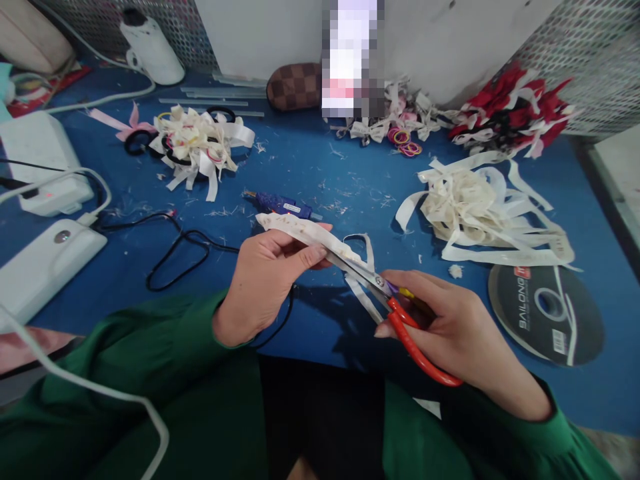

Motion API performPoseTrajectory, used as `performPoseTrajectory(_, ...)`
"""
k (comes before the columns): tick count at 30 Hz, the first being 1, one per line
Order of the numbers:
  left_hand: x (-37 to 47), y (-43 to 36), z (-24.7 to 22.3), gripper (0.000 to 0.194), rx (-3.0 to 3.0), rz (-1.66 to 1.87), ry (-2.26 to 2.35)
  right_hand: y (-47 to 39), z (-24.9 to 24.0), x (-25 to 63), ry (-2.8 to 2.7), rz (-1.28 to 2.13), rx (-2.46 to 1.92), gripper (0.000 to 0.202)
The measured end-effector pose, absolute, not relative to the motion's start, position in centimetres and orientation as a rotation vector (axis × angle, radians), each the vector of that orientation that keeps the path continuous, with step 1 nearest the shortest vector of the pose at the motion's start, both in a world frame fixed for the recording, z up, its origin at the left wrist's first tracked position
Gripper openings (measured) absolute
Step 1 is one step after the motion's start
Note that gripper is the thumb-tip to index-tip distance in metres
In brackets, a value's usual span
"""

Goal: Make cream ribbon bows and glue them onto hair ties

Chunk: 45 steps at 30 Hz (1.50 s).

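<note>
My left hand (270,277) pinches a white fabric ribbon (295,227) with faint printing, thumb on top. My right hand (445,320) grips red-handled scissors (415,350). Their blades lie along the ribbon's lower edge, close to my left thumb. A narrow white strip (364,299) hangs down beside the blades. Just beyond the ribbon lies a blue glue gun (275,203), partly covered by it. The ribbon's far end near the blades is partly hidden.
Cream ribbons (470,207) lie heaped at right above a black ribbon spool (550,313). Ribbon bows with hair ties (195,143) sit at left, near white power boxes (55,267) and a black cord (185,237). A checkered case (294,87) and a red-and-white ribbon pile (515,110) stand behind.
</note>
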State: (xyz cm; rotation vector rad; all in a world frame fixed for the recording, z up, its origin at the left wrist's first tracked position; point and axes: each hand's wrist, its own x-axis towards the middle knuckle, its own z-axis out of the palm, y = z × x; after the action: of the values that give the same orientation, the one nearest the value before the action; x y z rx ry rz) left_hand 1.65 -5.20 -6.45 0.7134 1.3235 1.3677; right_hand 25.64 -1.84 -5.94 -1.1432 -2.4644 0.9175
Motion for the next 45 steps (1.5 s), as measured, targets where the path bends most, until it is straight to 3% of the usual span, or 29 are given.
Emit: performPoseTrajectory(45,1.75,-5.37,-6.74,0.026,0.718,1.325,1.231,-1.86,-6.21,25.92,-2.460,0.958,-1.104,0.042)
